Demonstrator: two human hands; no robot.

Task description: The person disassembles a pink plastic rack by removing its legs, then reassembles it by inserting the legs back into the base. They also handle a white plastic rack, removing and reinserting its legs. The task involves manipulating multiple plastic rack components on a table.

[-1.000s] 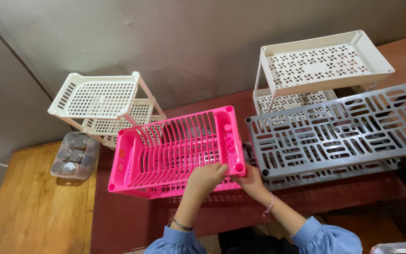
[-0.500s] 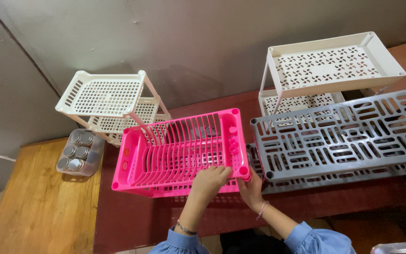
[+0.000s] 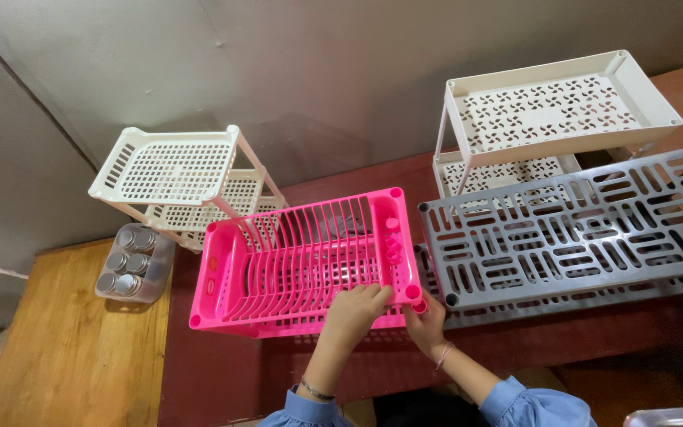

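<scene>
Hands at the near right corner of a pink dish rack (image 3: 302, 261), seen from the head camera. The left hand (image 3: 355, 308) gripped the rack's near rim with fingers curled over it; the right hand (image 3: 426, 322) pinched the corner post just beside it. The rack stood on a dark red surface (image 3: 223, 372), its right edge touching a grey slotted shelf (image 3: 571, 225) and its far left corner close to a white lattice shelf unit (image 3: 175, 170). A cream two-tier perforated shelf (image 3: 551, 111) stood at the far right against the grey wall (image 3: 341, 71). Open room lay on the near left, over a wooden board (image 3: 65, 348). A clear container (image 3: 132, 265) there held metal-lidded jars. Whether the rack held anything could not be told.
</scene>
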